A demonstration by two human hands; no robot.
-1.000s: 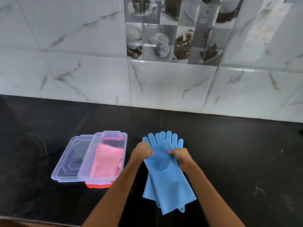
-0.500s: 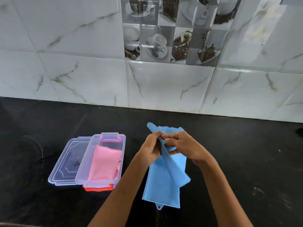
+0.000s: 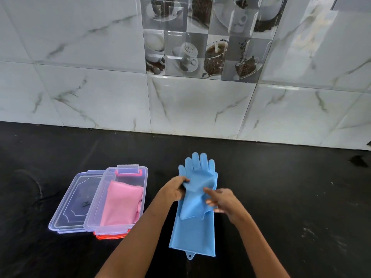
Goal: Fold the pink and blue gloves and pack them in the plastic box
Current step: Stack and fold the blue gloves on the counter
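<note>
my left hand (image 3: 175,190) pinches the blue gloves (image 3: 195,213) — right hand (image 3: 221,201) blurred, fingers loose — can't tell its grip.

Single head view, looking forward-down, close over counter (image 3: 281,187).

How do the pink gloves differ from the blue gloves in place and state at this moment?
The pink gloves lie folded inside the plastic box; the blue gloves lie on the black counter, long and only partly folded. No hand touches the pink gloves; the left hand grips the blue gloves. Both look like smooth rubbery material.
</note>
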